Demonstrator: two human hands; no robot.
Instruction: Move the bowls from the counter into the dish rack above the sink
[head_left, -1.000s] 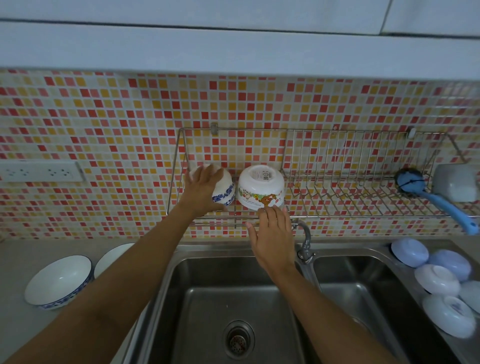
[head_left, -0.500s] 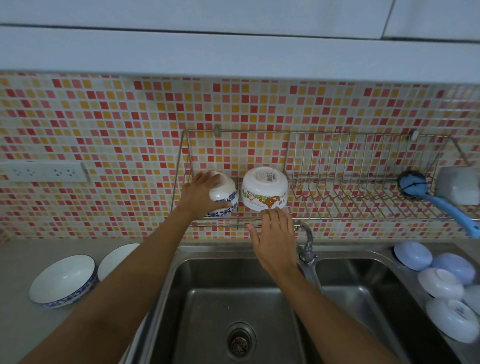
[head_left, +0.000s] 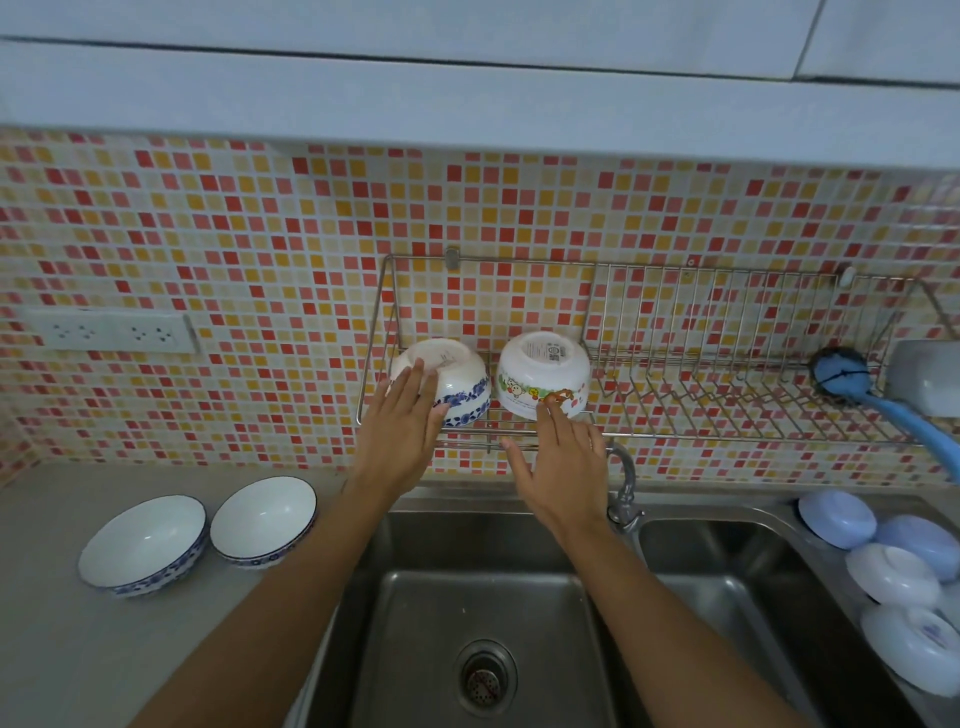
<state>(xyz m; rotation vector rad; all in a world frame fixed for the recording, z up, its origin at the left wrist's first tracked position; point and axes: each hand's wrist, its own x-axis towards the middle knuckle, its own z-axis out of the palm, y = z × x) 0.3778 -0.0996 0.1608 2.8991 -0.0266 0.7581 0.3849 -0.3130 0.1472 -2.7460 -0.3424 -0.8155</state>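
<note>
A wire dish rack (head_left: 675, 358) hangs on the tiled wall above the sink. At its left end a blue-patterned white bowl (head_left: 460, 382) lies upside down, and a cartoon-printed white bowl (head_left: 543, 371) sits upside down beside it. My left hand (head_left: 402, 421) is flat with fingers apart, its fingertips against the blue-patterned bowl's side. My right hand (head_left: 563, 462) is spread just below the cartoon bowl, one fingertip at its rim. Two blue-rimmed bowls, the larger bowl (head_left: 143, 540) and the smaller bowl (head_left: 263, 519), stand upright on the counter at the left.
A double steel sink (head_left: 483, 623) with a tap (head_left: 623, 488) lies below the rack. Several pale upturned bowls (head_left: 893, 571) are stacked at the right. A blue brush (head_left: 872, 395) and a grey cup (head_left: 927, 376) occupy the rack's right end. A socket strip (head_left: 111, 330) is on the wall.
My left hand has let go of the blue-patterned bowl, which now rests in the rack, and slid down its side. My right hand stays spread under the cartoon bowl.
</note>
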